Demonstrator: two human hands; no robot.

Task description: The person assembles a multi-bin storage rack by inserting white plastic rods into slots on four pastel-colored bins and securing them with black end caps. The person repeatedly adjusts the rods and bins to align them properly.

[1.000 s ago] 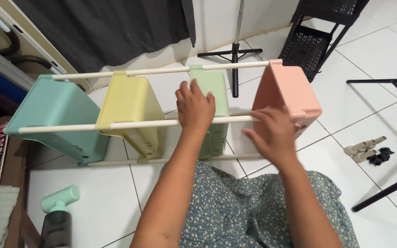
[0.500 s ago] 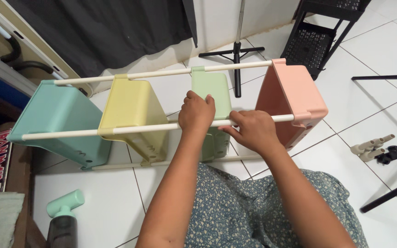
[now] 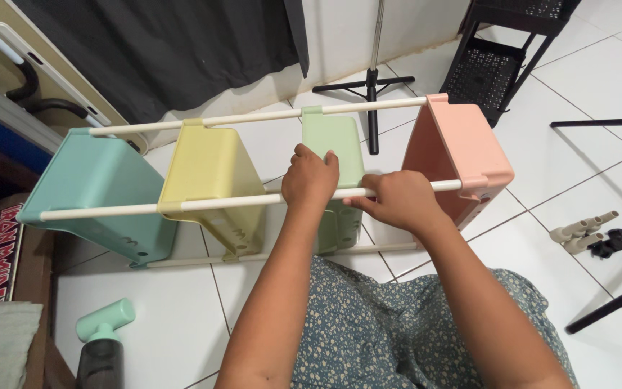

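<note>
White tiled floor (image 3: 541, 166), both hands' fingers (image 3: 309, 160) clenched on rack pole (image 3: 217, 202).

White tiled floor (image 3: 599, 79) carried rack of pastel bins (image 3: 210, 180), black tripod base (image 3: 363, 81), black mesh shelf unit (image 3: 487, 72), beige connectors (image 3: 577, 234), mint-capped bottle (image 3: 102, 338).

Both forearms are bare right up to the bottom edge of the frame, no sleeves showing. The left hand (image 3: 309, 180) and right hand (image 3: 397, 202) carry no rings, no watch, no gloves. Below them, blue-grey cloth (image 3: 368, 324) sprinkled with tiny pale flowers covers the lap, lying in soft folds.
</note>
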